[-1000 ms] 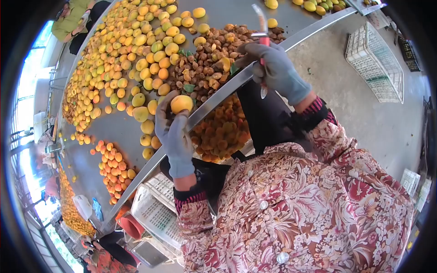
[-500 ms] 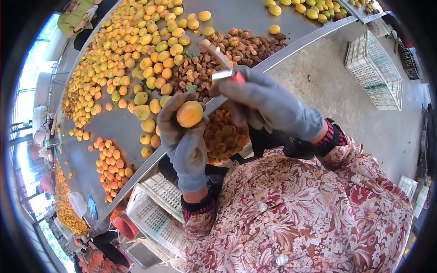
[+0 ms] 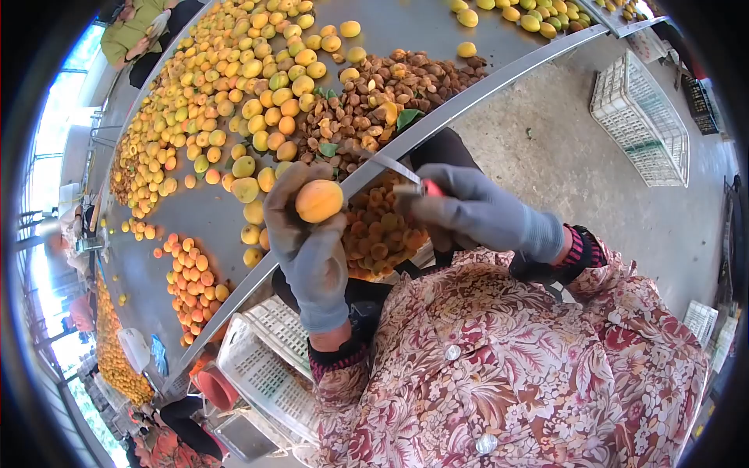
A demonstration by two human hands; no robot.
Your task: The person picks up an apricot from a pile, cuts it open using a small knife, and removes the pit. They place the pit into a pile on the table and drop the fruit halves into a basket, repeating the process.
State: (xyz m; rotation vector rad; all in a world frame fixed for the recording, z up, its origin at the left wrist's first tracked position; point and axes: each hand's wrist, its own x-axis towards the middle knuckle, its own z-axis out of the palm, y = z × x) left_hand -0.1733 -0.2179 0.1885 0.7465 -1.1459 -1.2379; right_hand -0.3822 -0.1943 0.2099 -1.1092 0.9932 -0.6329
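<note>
In a grey glove, my left hand (image 3: 306, 249) holds up a yellow-orange apricot (image 3: 319, 200) between thumb and fingers, above the metal table's edge. To its right, my gloved right hand (image 3: 472, 204) grips a knife (image 3: 396, 165) with a red handle. The blade points up and left, apart from the fruit. Below and between both hands sits a container of orange apricot pieces (image 3: 382, 234), partly hidden. Just beyond the hands, brown apricot pits (image 3: 351, 117) are heaped on the table (image 3: 204, 220).
Whole apricots (image 3: 195, 117) are spread over the table's left side, with a smaller orange pile (image 3: 191, 285) nearer. White plastic crates stand at lower left (image 3: 269, 366) and on the floor at right (image 3: 644, 117). Another person (image 3: 140, 35) is across the table.
The knife and my right hand have come down, with the blade now lower. My left hand has shifted slightly left with the apricot, which shows its seam more.
</note>
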